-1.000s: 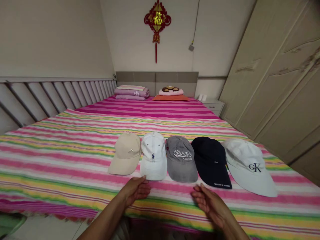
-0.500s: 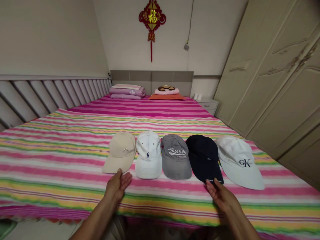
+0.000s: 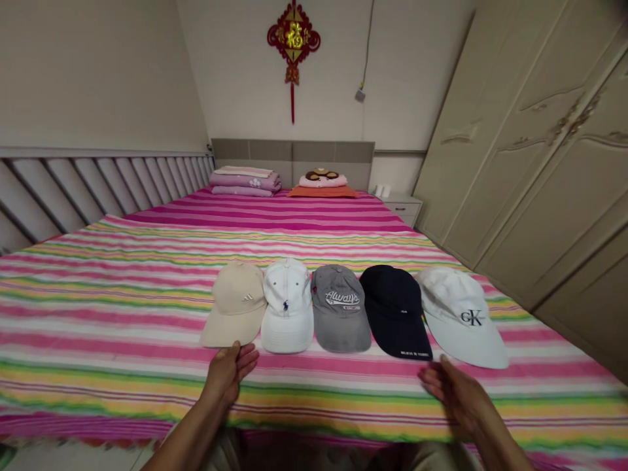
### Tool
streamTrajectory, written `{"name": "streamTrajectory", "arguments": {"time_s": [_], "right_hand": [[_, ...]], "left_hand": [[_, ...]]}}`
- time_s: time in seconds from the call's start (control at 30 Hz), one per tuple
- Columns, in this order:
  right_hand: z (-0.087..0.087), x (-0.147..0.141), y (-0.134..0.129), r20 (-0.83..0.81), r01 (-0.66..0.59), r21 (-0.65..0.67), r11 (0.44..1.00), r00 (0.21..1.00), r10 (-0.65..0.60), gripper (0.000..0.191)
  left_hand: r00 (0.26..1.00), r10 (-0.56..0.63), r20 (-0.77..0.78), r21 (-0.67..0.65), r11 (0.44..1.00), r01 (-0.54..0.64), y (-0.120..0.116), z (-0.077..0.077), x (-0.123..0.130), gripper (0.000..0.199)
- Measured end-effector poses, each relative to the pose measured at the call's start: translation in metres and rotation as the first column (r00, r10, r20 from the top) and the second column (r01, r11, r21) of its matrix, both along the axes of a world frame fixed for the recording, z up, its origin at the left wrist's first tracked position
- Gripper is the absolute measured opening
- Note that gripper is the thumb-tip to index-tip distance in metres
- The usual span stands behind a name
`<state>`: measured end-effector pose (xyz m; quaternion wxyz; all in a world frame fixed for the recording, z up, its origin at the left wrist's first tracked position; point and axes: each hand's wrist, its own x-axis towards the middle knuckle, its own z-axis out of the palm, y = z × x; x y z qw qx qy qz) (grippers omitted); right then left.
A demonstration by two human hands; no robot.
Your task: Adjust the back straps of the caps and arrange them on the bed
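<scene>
Several caps lie side by side on the striped bedspread. From left to right they are a beige cap, a white cap with a small blue logo, a grey cap with white lettering, a black cap and a white cap with "CK" letters. My left hand is open at the brim of the beige cap, its fingertips at the edge. My right hand is open, just below the gap between the black cap and the right white cap, holding nothing.
Folded purple bedding and a pink pillow on an orange one sit by the headboard. A railing runs along the left. At the right are a nightstand and a wardrobe.
My right hand has moved off the black cap's brim to the right, uncovering its white lettering. The beige cap's brim has shifted slightly toward me, with my left hand still beside it.
</scene>
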<state>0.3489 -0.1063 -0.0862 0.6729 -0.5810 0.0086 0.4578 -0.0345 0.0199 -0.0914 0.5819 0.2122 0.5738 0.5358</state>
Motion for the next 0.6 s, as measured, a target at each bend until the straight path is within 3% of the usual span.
{"name": "streamTrajectory", "arguments": {"time_s": [0.1,0.2,0.4,0.6], "right_hand": [[0.0,0.021,-0.008,0.06,0.207,0.048,0.977,0.976,-0.21,0.013],[0.0,0.039,-0.005,0.052,0.309,0.06,0.949,0.949,-0.312,0.013],[-0.006,0.061,0.013,-0.012,0.328,-0.002,0.945,0.945,-0.328,0.024],[-0.018,0.068,0.013,0.028,0.28,0.054,0.958,0.959,-0.282,0.025]], "left_hand": [[1.0,-0.011,-0.021,0.006,1.0,0.011,0.0,-0.002,-0.001,0.014],[0.999,-0.025,-0.02,0.007,1.0,0.025,0.0,-0.003,-0.001,0.015],[0.999,-0.024,-0.023,0.018,1.0,0.024,0.0,-0.004,-0.001,0.014],[0.999,-0.032,-0.021,0.029,0.999,0.033,-0.001,-0.006,-0.001,0.013]]}}
